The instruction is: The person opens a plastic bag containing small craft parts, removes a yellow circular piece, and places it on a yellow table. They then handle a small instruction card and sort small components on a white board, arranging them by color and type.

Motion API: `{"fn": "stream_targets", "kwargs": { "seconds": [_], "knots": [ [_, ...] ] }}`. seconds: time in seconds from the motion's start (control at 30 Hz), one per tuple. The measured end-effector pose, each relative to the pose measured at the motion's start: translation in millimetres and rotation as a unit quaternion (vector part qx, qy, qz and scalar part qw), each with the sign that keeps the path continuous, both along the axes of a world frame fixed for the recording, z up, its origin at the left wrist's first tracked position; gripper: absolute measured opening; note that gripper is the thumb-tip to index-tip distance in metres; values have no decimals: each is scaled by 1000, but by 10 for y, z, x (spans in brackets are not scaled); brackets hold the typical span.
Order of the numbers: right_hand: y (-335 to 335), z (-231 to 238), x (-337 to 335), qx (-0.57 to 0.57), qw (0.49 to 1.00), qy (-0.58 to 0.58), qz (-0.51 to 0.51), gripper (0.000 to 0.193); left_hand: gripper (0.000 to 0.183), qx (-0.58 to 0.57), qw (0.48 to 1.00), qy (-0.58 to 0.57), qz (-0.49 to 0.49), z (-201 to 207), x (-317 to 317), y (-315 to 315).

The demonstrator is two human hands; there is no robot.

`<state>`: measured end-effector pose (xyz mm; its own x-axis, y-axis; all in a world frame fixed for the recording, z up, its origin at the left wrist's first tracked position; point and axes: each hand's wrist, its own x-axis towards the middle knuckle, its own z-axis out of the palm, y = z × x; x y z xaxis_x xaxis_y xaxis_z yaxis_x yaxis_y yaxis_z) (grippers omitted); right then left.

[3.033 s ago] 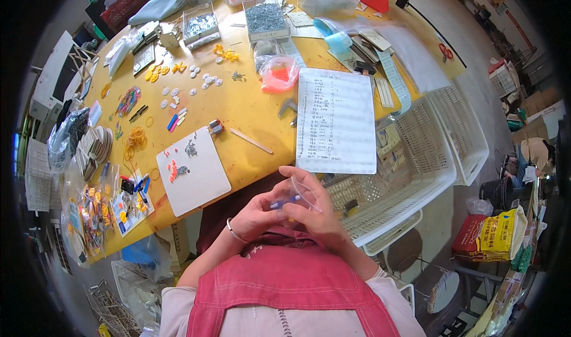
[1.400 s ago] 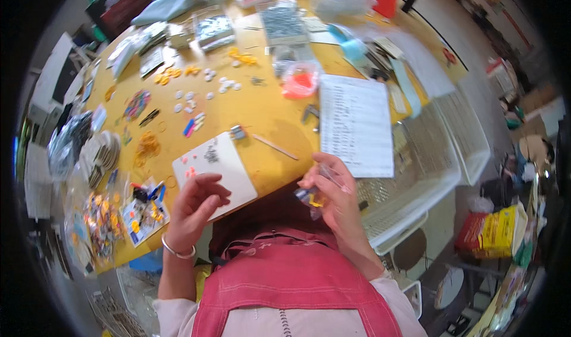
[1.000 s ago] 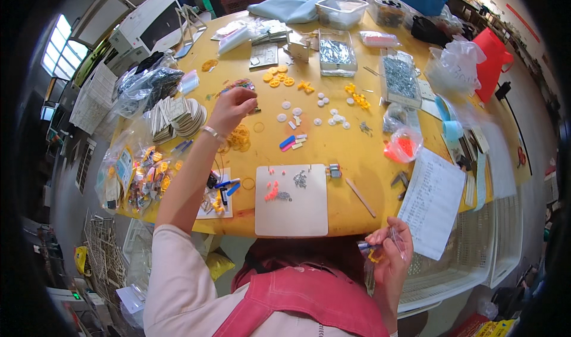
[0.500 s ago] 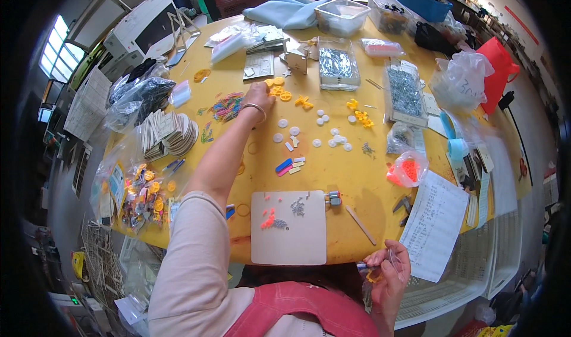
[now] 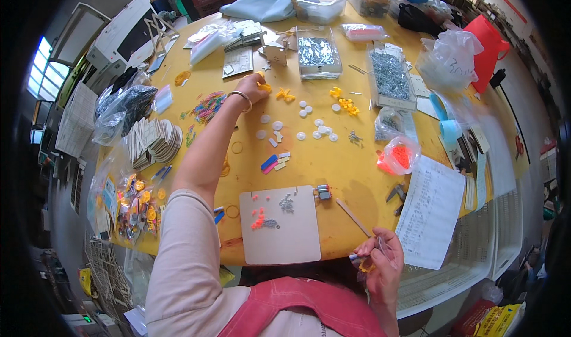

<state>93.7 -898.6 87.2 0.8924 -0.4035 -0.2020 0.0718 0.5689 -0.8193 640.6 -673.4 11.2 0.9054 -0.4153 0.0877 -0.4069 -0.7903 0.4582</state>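
Observation:
My left hand [image 5: 252, 89] reaches to the far middle of the table, its fingers closed over small yellow plastic wheels [image 5: 265, 88]; the fingertips are partly hidden. Just right of it lie yellow propeller-like plastic pieces [image 5: 285, 94]. At the near edge, my right hand [image 5: 385, 263] grips a small clear plastic bag [image 5: 388, 252] with a yellow part and a bluish part in it. White round discs [image 5: 277, 126] are scattered mid-table. A pale board [image 5: 282, 242] near me bears orange bits [image 5: 258, 221] and small metal screws [image 5: 286, 204].
Coloured paper clips [image 5: 209, 107] lie beside my left forearm. Clear boxes of metal parts [image 5: 316, 54] stand at the back. To the right are a handwritten sheet [image 5: 431, 209], a bag of orange pieces [image 5: 401, 155] and a caliper [image 5: 396, 194]. Filled bags [image 5: 140, 203] lie at left.
My left hand has moved slightly right, over the yellow wheels, covering more of them. The right hand still holds the bag. The whole view has shifted a little.

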Motion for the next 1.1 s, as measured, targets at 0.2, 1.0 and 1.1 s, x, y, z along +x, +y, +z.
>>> {"fn": "stream_targets", "kwargs": {
  "seconds": [0.2, 1.0, 1.1],
  "knots": [
    [-9, -17, -15, 4, 1000, 5, 5, 39, 37, -39, 999, 0, -10, 44, -66, 15],
    [-48, -83, -377, 19, 1000, 10, 22, 39, 29, -84, 992, 73, -63, -38, -907, -823],
    [-66, -85, -385, 17, 999, -11, 32, 41, 36, -17, 998, 13, -64, -120, -840, -849]
  ]
}}
